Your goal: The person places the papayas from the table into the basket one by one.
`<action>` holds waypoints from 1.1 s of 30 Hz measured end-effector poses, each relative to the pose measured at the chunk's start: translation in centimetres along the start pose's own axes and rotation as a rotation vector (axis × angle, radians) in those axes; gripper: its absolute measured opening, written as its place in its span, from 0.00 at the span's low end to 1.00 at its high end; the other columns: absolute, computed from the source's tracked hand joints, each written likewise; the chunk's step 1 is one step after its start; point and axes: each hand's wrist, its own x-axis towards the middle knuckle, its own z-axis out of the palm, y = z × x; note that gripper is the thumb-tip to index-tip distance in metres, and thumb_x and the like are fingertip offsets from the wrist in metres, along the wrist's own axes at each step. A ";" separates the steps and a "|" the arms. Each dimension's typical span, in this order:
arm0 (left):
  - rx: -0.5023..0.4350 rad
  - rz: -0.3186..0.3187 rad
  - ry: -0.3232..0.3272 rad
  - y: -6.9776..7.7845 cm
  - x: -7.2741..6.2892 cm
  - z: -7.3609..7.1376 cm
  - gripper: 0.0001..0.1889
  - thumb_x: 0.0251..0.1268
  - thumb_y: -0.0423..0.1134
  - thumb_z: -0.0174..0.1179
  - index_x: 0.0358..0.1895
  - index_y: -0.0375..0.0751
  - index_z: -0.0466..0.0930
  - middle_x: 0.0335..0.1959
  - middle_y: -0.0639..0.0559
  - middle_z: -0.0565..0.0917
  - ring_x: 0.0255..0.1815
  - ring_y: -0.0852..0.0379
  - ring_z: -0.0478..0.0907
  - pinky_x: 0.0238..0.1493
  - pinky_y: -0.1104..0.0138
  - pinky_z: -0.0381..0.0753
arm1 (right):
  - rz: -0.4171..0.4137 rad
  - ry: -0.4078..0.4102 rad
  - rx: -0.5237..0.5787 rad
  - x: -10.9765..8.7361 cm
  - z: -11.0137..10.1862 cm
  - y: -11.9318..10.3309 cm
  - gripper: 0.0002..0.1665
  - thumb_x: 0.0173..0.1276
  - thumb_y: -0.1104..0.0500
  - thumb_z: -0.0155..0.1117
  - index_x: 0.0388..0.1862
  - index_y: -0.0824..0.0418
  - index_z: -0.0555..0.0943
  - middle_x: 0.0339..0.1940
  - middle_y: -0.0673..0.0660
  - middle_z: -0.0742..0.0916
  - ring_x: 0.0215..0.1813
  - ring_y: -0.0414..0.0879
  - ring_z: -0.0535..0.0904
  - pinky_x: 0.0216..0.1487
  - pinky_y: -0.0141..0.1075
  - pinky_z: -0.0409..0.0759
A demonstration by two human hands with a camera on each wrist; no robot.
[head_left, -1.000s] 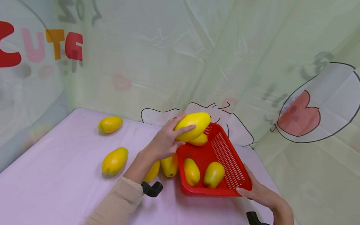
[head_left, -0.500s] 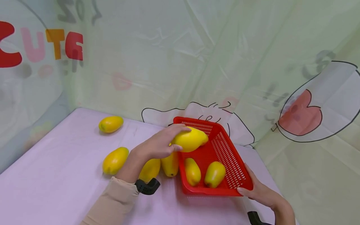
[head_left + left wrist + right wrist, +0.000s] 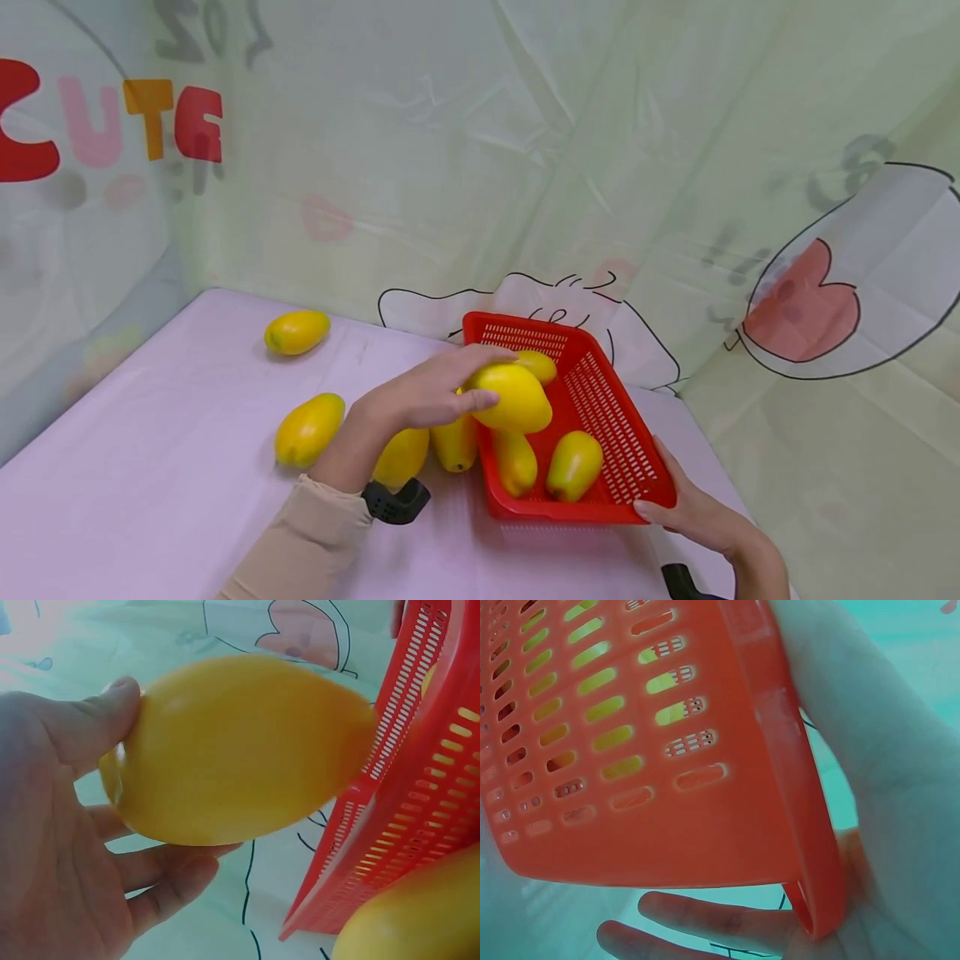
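Note:
My left hand (image 3: 438, 390) grips a yellow mango (image 3: 513, 400) by its near end, above the left side of a red plastic basket (image 3: 615, 417). In the left wrist view, the thumb lies on one side of the mango (image 3: 240, 750) and the fingers on the other. My right hand (image 3: 701, 508) holds the basket at its near right corner, thumb on the rim. In the right wrist view, two fingers (image 3: 712, 919) show past the basket's edge. Inside the basket lie a mango (image 3: 575, 465) at the front, another (image 3: 517, 468) beside it, and one (image 3: 538, 365) farther back, partly hidden.
Against the basket's left outer side lies a mango (image 3: 454, 442), with another (image 3: 402, 458) beside it, partly behind my left wrist. Farther left on the pale cloth-covered table (image 3: 150, 500) are a mango (image 3: 309, 429) and one near the back (image 3: 297, 332). A printed curtain (image 3: 450, 167) rises behind.
My left hand has lowered the mango from above the basket's back left rim, bringing it nearer to me over the basket's left side. The right hand stays on the basket's corner.

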 end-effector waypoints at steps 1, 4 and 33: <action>-0.006 -0.014 -0.006 0.1 0.0 0.0 0.28 0.67 0.51 0.54 0.69 0.57 0.61 0.65 0.59 0.70 0.59 0.58 0.69 0.65 0.59 0.68 | -0.001 0.000 0.001 0.0 0.0 0.0 0.64 0.64 0.45 0.60 0.74 0.52 0.21 0.73 0.69 0.48 0.64 0.63 0.61 0.49 0.50 0.81; -0.003 -0.044 -0.029 0.4 -0.1 0.2 0.29 0.66 0.54 0.54 0.68 0.55 0.60 0.62 0.58 0.73 0.56 0.59 0.71 0.64 0.60 0.70 | 0.002 0.003 0.001 0.0 0.1 -0.1 0.64 0.64 0.45 0.60 0.74 0.53 0.21 0.73 0.70 0.49 0.64 0.63 0.61 0.49 0.50 0.81; 0.299 0.078 0.006 2.4 0.8 2.1 0.14 0.68 0.45 0.56 0.55 0.55 0.80 0.50 0.61 0.82 0.53 0.63 0.76 0.56 0.70 0.76 | -0.026 -0.005 -0.011 0.3 -0.1 0.4 0.65 0.64 0.44 0.60 0.74 0.52 0.20 0.74 0.70 0.44 0.63 0.62 0.62 0.51 0.48 0.81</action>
